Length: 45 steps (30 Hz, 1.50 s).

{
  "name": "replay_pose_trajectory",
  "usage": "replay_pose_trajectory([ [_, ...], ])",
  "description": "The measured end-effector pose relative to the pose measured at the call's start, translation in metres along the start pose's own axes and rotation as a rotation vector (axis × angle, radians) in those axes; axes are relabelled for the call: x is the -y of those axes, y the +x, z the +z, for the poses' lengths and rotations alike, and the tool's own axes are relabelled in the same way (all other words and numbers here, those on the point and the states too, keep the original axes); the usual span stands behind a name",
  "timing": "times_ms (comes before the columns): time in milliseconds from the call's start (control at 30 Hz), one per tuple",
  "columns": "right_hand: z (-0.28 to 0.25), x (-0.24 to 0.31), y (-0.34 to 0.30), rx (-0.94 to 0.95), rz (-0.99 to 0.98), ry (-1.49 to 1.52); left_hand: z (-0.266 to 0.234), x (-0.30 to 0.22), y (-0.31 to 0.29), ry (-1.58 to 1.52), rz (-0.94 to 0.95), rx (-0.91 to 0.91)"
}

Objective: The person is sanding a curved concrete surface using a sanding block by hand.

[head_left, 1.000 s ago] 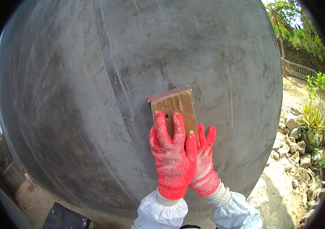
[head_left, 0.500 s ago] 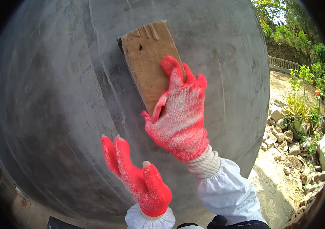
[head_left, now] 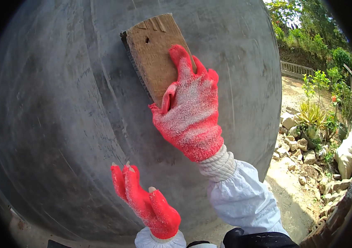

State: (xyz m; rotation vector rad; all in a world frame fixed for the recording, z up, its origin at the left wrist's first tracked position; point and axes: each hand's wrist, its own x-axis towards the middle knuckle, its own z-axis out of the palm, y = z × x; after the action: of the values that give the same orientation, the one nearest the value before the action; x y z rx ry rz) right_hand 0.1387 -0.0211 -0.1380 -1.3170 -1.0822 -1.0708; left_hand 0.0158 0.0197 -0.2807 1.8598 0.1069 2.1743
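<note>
A large rounded surface of smooth grey cement (head_left: 56, 111) fills most of the view, with streaks and trowel-like lines running down it. My right hand (head_left: 192, 111), in a red and whitish coated glove, grips a wooden float (head_left: 151, 51) at its lower right part. The float is a tilted rectangular board with a small dark hole and a dark layer along its left side; its face lies against the cement. Lower and to the left, my left hand (head_left: 149, 202) wears a red glove with bare fingertips showing. Its fingers are apart, holding nothing, close to the cement.
Right of the curved cement edge lies sunlit ground with a heap of broken stones (head_left: 295, 149). Potted plants (head_left: 313, 113), a whitish sack (head_left: 348, 155) and a low balustrade (head_left: 295, 69) stand beyond, with trees behind.
My right hand and the float have moved a little up the cement. My left hand sits slightly lower in the view. The background has shifted left as the view turned.
</note>
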Motion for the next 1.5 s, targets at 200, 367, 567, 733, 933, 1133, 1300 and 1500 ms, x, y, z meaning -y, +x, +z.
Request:
replay_pose_trajectory([
  [200, -0.041, -0.041, -0.171, 0.242, 0.217, -0.314, -0.013, 0.004, -0.009, 0.086, 0.006, 0.061],
  [367, -0.023, -0.040, -0.076, 0.043, 0.108, -0.250, -0.008, 0.003, -0.004, 0.086, -0.060, 0.148],
  [567, -0.042, -0.054, -0.007, -0.052, 0.077, -0.225, 0.011, 0.000, -0.008, 0.062, -0.016, 0.121],
  [733, -0.073, -0.108, -0.178, 0.200, 0.160, -0.392, 0.009, 0.006, -0.021, 0.078, 0.014, 0.168],
  [933, -0.059, -0.080, -0.026, 0.166, 0.194, -0.034, 0.026, 0.002, -0.026, 0.076, -0.063, 0.208],
  [1133, -0.061, -0.075, 0.025, -0.019, 0.090, -0.094, 0.041, 0.005, -0.034, 0.055, -0.051, 0.195],
  [1300, -0.089, -0.148, -0.183, 0.113, 0.180, -0.493, 0.041, 0.010, -0.046, 0.024, -0.042, 0.212],
  [1500, -0.086, -0.147, -0.040, -0.040, 0.142, -0.295, 0.051, 0.032, -0.042, 0.262, 0.136, 0.222],
])
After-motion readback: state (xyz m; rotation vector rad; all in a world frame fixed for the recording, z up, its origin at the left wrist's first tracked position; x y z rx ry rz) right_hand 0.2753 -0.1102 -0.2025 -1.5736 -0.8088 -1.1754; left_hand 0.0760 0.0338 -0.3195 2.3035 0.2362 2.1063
